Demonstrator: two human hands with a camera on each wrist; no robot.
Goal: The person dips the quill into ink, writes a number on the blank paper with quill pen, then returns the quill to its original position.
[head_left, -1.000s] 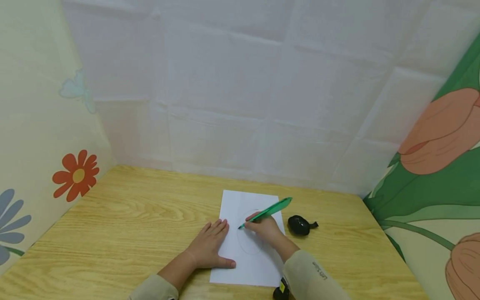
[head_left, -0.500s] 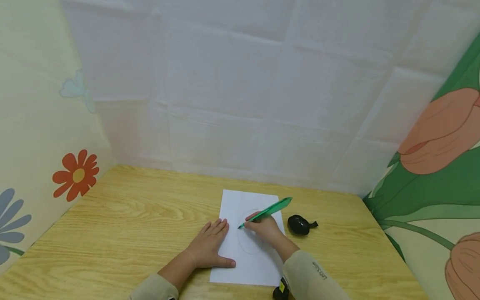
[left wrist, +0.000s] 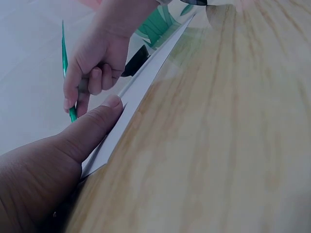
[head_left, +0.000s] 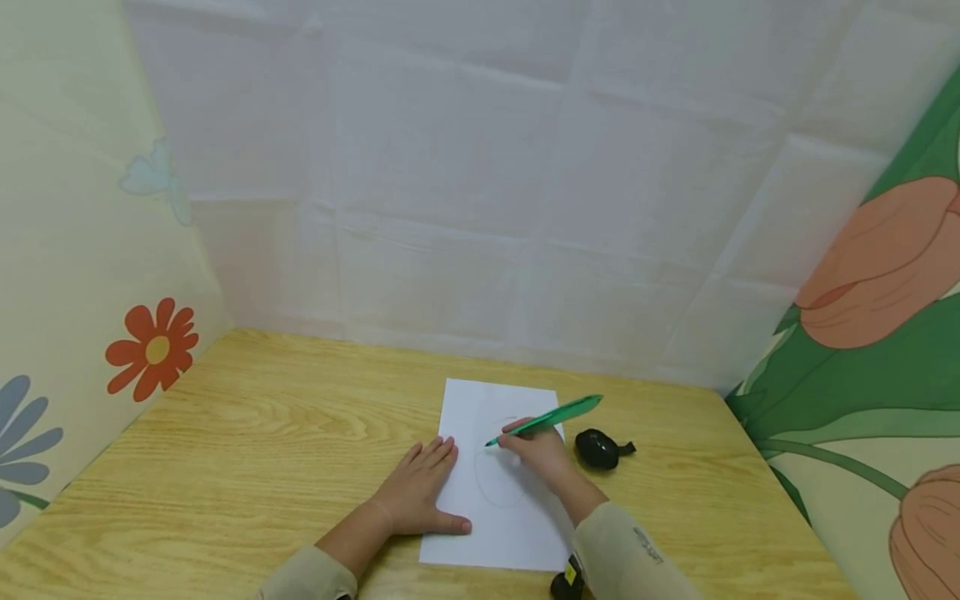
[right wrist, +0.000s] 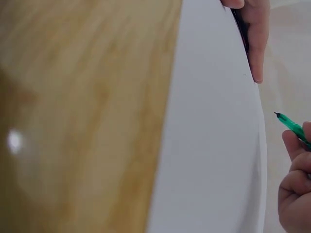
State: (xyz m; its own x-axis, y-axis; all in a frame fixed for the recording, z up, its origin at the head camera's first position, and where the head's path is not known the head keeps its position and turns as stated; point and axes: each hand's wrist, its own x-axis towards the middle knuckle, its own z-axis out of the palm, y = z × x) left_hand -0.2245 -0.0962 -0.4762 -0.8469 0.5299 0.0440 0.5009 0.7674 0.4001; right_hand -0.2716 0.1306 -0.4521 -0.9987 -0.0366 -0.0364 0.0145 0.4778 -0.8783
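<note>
Pinching the green pen (head_left: 551, 416), the right hand (head_left: 538, 455) draws an oval on the paper (head_left: 465, 408); the flat left hand (head_left: 420, 492) must hold it steady.

One short line of dark print is seen on the sleeve (head_left: 637, 554) behind the right hand's (head_left: 542, 455) grip, but it is too small and tilted to be read. No other lettering, number or sign can be made out.
</note>
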